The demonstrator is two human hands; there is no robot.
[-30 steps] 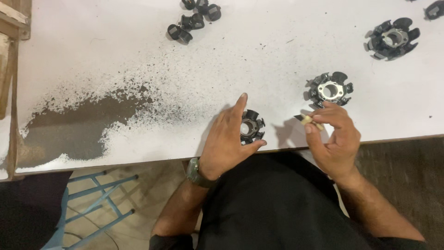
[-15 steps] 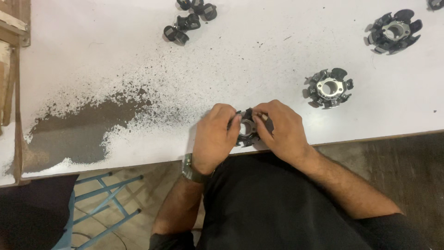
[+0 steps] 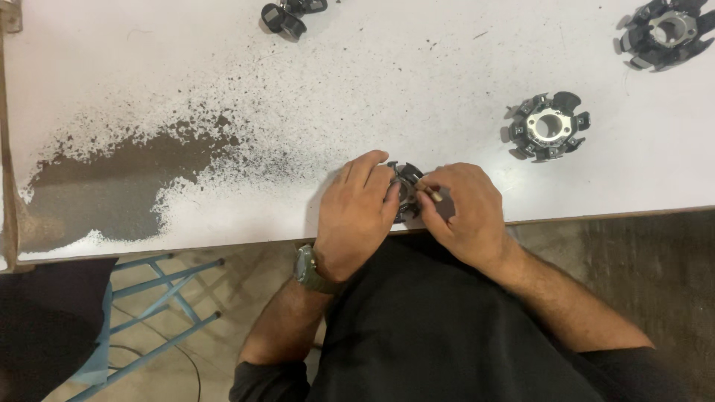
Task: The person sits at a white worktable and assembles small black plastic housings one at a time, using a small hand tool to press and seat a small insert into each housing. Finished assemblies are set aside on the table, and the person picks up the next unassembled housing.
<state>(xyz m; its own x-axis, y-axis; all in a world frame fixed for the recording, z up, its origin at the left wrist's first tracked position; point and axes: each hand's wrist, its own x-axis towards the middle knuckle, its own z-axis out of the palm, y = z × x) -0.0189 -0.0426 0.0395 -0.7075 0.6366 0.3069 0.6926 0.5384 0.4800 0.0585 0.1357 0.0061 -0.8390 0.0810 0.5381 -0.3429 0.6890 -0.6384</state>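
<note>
- White tabletop [image 3: 462, 67] is filling most of the view, its paint worn down to a dark, speckled patch [image 3: 112, 186] on the person's left, with a blue metal stool frame [image 3: 156, 298] showing under the near edge.
- Both hands are meeting at the near edge of the table over a small dark slotted ring [image 3: 406, 190], which is lying on the surface just in front of the person's body.
- Left hand [image 3: 357, 212] is curling over the ring's left side, fingers bent and pressing against it, steadying it; a watch [image 3: 309, 269] is sitting on that wrist.
- Right hand [image 3: 462, 212] is closing thumb and forefinger on a small pale peg-like piece [image 3: 434, 196] and holding its tip against the ring's right side.
- Judging by this, the step in hand looks like fitting that small piece into the ring; whether it is already seated I cannot tell, as the fingers are hiding the joint.
- Next move, as I read it, is calling for a firm hold from the left hand and a careful, straight push from the right.
- Two larger rings with bright metal centres [image 3: 547, 126] [image 3: 663, 30] are lying well apart to the right, and small dark parts [image 3: 283, 16] are sitting at the far edge.
</note>
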